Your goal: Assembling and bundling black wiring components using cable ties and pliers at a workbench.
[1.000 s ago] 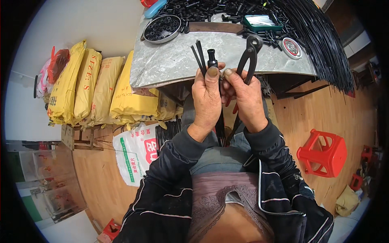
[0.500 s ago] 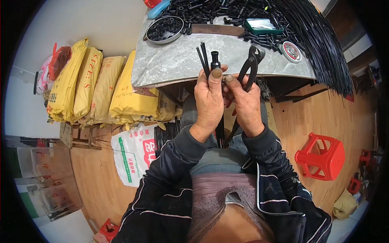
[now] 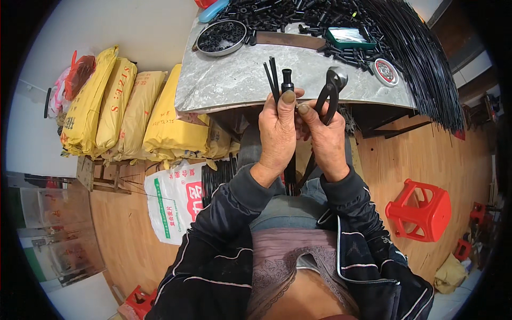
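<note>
My left hand (image 3: 277, 136) is closed around several thin black rods (image 3: 273, 77) and a black tubular fitting (image 3: 287, 80), which stands upright above the thumb. The lower ends of the rods run down toward my lap. Close beside it, my right hand (image 3: 328, 141) grips a pair of dark pincers (image 3: 329, 96), their rounded metal head pointing up and away from me. Both thumbs nearly meet at the base of the fitting. Whatever lies between the fingertips there is too small and covered to make out.
Ahead is a grey marbled table (image 3: 240, 80) with heaped black fittings (image 3: 298, 13), a round pan (image 3: 221, 38), a green tray (image 3: 351, 38), a small round tub (image 3: 385, 72) and a bundle of long black rods (image 3: 421, 64). Yellow sacks (image 3: 109, 112) stand left; a red stool (image 3: 418, 210) right.
The pincers' head has turned slightly, showing more of its shiny metal face. Both hands stay together with the same things in them, and the whole view has shifted a little.
</note>
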`<state>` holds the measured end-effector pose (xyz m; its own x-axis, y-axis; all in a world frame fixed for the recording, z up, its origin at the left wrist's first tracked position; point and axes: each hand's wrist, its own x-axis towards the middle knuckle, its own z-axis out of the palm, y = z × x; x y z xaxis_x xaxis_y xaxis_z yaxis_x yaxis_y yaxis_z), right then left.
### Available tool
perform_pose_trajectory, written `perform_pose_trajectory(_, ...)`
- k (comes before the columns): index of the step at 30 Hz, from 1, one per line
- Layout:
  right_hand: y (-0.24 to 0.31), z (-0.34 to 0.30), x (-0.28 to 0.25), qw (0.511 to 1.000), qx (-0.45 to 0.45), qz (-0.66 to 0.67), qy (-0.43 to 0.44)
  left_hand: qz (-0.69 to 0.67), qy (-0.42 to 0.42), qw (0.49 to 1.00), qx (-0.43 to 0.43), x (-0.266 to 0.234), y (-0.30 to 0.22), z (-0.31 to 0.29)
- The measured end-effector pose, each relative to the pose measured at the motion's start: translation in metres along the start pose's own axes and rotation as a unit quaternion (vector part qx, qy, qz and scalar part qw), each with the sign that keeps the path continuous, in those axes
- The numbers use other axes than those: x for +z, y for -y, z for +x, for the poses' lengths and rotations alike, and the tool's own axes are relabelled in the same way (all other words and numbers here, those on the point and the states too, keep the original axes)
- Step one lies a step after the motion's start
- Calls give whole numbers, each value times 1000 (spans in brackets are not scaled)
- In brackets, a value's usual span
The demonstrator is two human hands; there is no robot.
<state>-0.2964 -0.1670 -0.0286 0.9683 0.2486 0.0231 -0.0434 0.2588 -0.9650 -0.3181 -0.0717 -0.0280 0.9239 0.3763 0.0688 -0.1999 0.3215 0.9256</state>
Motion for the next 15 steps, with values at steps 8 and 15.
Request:
perform_pose_trajectory(8, 14, 4, -9, 997, -13, -50, 49, -14, 49, 998, -38, -8, 0, 1)
perform_pose_trajectory(15, 22, 12, -20, 991, 32, -56, 119, -43, 106, 992, -51, -8, -1, 4)
